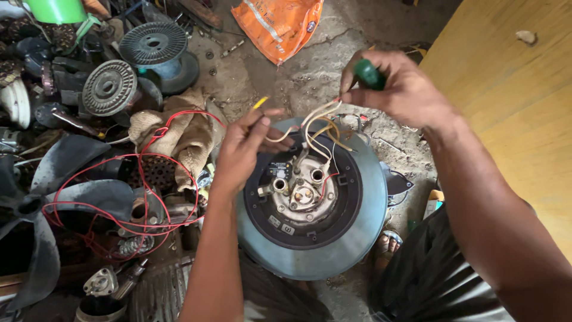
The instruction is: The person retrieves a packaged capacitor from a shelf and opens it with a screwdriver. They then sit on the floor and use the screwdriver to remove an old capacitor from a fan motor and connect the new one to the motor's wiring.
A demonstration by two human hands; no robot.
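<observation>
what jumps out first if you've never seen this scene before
The round blue-grey motor housing fills the middle, its metal hub and wiring exposed. Above it, the left hand pinches a yellow-tipped wire, while the right hand grips a green-handled tool over a bunch of pale wires. To the left, a tangle of red wire loops over dark fan blades and scrap parts, and an orange bag lies at the top.

The round fan motor housing (pixel 333 250) looks like dusty, matt blue-grey painted metal around a black plastic ring, with a dull bare-metal hub (pixel 304 194) at its centre. The wires (pixel 319 122) wear smooth plastic insulation. The screwdriver handle (pixel 369 74) is glossy green plastic. Coarse brown cloth (pixel 185 137) lies on the rough, cracked concrete floor (pixel 310 71), and the orange sack (pixel 277 24) is shiny woven plastic.
</observation>
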